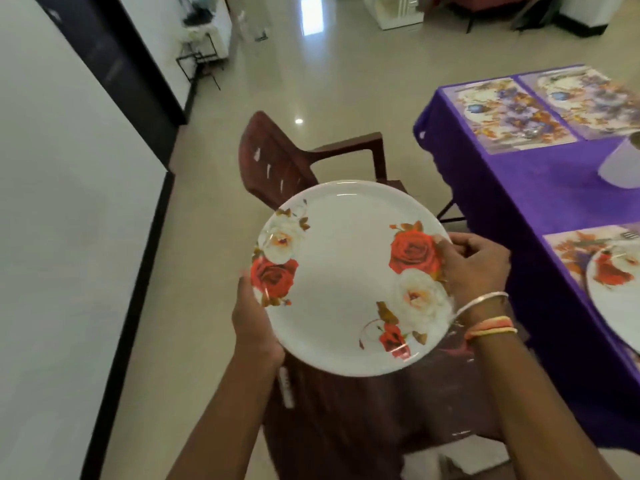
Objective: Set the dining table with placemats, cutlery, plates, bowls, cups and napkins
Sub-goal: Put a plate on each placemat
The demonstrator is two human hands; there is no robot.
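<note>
The rose plate (346,282) is being held left of the counter (519,188), the left hand (252,320) and right hand (474,268) curling their fingers round its opposite rims. Another plate (613,282) is already sitting on the counter's near placemat (568,251); two far placemats (512,116) are waiting bare (bowls, napkins unseen).

The left hand (254,323) has its fingers out of sight under the plate (346,282), with one fingertip (243,279) showing at the rim. The plate also covers the seat of the brown chair (277,164) behind it. On the bench (536,188), a second plate (616,289) is cut by the right edge (barely half shows), as are a pale, blurred vessel (623,164) and the far placemat (588,102). A small metal thing (628,234) on the near placemat (568,251) is too blurred and clipped to name.
</note>
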